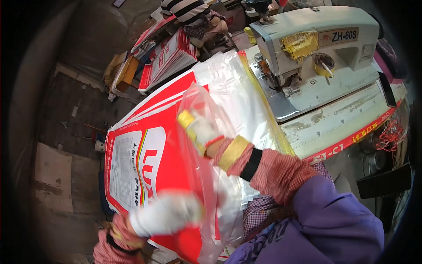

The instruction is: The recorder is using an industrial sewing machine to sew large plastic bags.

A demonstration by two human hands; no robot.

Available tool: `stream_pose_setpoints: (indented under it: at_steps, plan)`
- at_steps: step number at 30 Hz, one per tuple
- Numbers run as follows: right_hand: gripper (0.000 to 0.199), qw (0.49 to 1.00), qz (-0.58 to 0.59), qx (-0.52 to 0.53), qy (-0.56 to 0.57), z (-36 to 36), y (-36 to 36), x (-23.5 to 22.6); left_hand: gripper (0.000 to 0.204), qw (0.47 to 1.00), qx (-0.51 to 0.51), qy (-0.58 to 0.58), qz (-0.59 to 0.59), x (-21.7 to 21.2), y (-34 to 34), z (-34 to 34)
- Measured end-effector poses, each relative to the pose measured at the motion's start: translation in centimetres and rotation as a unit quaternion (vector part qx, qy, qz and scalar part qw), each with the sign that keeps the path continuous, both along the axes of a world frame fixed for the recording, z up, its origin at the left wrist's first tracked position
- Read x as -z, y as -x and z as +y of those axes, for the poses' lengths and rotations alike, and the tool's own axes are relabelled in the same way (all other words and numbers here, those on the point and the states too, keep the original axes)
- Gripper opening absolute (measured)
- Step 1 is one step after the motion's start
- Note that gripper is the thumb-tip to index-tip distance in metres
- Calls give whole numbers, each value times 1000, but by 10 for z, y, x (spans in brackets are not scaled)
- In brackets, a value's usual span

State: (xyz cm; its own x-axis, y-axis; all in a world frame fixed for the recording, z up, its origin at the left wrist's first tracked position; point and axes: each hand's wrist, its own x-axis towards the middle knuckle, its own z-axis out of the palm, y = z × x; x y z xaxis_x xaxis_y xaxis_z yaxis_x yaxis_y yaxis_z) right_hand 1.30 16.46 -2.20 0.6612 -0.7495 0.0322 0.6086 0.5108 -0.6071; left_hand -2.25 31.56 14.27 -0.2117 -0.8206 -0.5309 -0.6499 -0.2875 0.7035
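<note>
My right hand (201,131), in a white glove with yellow tape round the fingers, is closed on the upper part of a clear plastic liner bag (193,99). The liner lies lengthwise over a red and white printed sack (173,154), the top one of a fanned pile. Lower down, my left hand (169,214), in a white glove, is over the sack beside the liner's near part. Motion smears its fingers, so whether it grips the film is unclear. More clear liners (237,101) lie stacked right of the sacks.
A pale industrial sewing machine (316,48) stands on a worn table (334,119) at the right. Further red and white sacks (171,57) are piled at the back, near a person in a striped top (187,9). Red string (392,135) hangs at the far right.
</note>
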Motion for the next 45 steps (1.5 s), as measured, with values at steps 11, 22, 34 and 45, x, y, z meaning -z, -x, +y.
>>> stream_pose_setpoints:
  at_steps: [11, 22, 34, 45]
  plan:
    - [25, 714, 50, 50, 697, 36, 43, 3, 10, 732, 345, 53, -585, 48, -38, -152]
    - [32, 793, 282, -380, 384, 46, 59, -35, 14, 588, -8, 149, -795, 54, -96, -189]
    - [25, 780, 93, -204, 585, 22, 265, 23, 23, 500, 3, 268, -823, -137, -4, -259]
    - [41, 681, 456, 429, 380, -32, 306, 5, 22, 512, 92, 268, -811, -109, 27, -264]
